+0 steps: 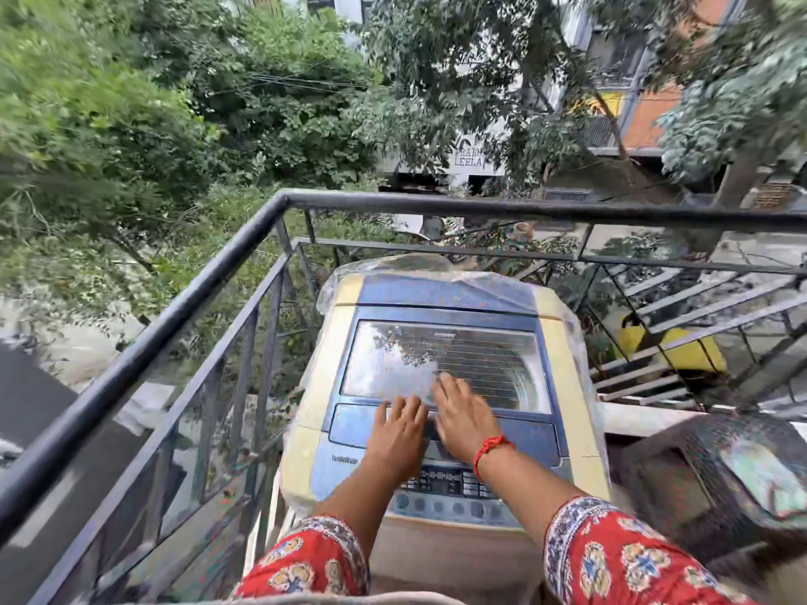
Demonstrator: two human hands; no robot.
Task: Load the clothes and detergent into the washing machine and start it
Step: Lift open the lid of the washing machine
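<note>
A top-loading washing machine [332, 369], cream with a blue top, stands in the balcony corner with clear plastic draped over its back. Its lid [441, 351] with a glass window lies flat and closed. My left hand [399, 427] rests flat on the lid's front blue strip, fingers straight. My right hand [460, 414], a red thread at the wrist, lies flat beside it, fingers reaching onto the glass. The control panel [450, 484] with buttons sits below my wrists. No clothes or detergent show in view.
A black metal railing [144, 338] runs along the left and far sides of the balcony. A dark woven basket or chair [681, 473] stands right of the machine. Metal stairs [698, 325] and a yellow object [694, 353] lie beyond the railing. Trees and buildings fill the background.
</note>
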